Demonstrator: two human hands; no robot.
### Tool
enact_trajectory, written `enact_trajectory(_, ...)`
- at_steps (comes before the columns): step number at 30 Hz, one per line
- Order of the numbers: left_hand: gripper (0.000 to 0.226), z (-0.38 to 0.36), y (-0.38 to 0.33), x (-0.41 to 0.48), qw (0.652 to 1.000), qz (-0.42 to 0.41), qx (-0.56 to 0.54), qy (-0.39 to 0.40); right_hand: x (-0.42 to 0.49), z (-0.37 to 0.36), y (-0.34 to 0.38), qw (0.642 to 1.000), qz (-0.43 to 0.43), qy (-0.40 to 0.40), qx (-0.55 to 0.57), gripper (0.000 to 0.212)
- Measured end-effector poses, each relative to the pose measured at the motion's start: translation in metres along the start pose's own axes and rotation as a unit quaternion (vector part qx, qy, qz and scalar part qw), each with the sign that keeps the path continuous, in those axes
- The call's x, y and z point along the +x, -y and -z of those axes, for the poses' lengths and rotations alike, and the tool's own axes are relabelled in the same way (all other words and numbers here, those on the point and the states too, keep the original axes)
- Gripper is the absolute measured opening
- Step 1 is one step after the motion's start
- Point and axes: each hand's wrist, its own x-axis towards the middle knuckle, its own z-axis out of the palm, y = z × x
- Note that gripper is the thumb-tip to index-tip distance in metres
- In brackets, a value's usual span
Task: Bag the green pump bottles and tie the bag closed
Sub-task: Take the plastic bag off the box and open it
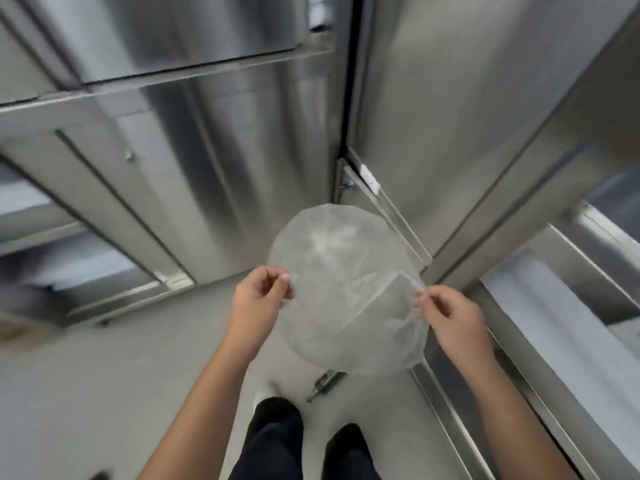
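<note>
A clear plastic bag (343, 289) hangs puffed out with air in front of me, above the floor. My left hand (256, 299) pinches the bag's rim on the left side. My right hand (450, 320) pinches the rim on the right side, so the mouth is stretched between both hands. I can see nothing inside the bag. No green pump bottle is in view.
Stainless-steel cabinets (194, 168) stand ahead and a steel counter edge (540, 341) runs along the right. The grey floor (104, 393) lies below, with my dark trouser legs (277, 441) at the bottom and a small metal floor latch (325, 381) under the bag.
</note>
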Motion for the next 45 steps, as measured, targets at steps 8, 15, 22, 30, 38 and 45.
enact_trajectory(8, 0.023, 0.058, 0.016, -0.075, 0.985, 0.03, -0.029, -0.165, -0.005, -0.063, 0.018, 0.987, 0.065, 0.148, 0.005, 0.02)
enact_trajectory(15, 0.022, 0.109, 0.041, -0.148, 0.968, 0.046, -0.052, -0.239, -0.055, -0.109, 0.03, 0.969, 0.11, 0.219, -0.002, 0.022)
enact_trajectory(22, 0.02, 0.162, 0.085, -0.24, 0.957, 0.075, -0.072, -0.271, -0.148, -0.142, 0.016, 0.964, 0.105, 0.246, -0.008, 0.027)
enact_trajectory(30, 0.021, 0.182, 0.12, -0.306, 0.947, 0.128, -0.092, -0.281, -0.217, -0.15, -0.011, 0.956, 0.111, 0.27, -0.039, 0.026)
enact_trajectory(38, 0.018, 0.155, 0.118, -0.313, 0.937, 0.132, -0.098, -0.307, -0.203, -0.136, -0.029, 0.947, 0.093, 0.306, -0.018, 0.028)
enact_trajectory(45, 0.02, 0.112, 0.121, -0.282, 0.926, 0.138, -0.094, -0.338, -0.155, -0.124, -0.043, 0.939, 0.095, 0.329, -0.02, 0.025)
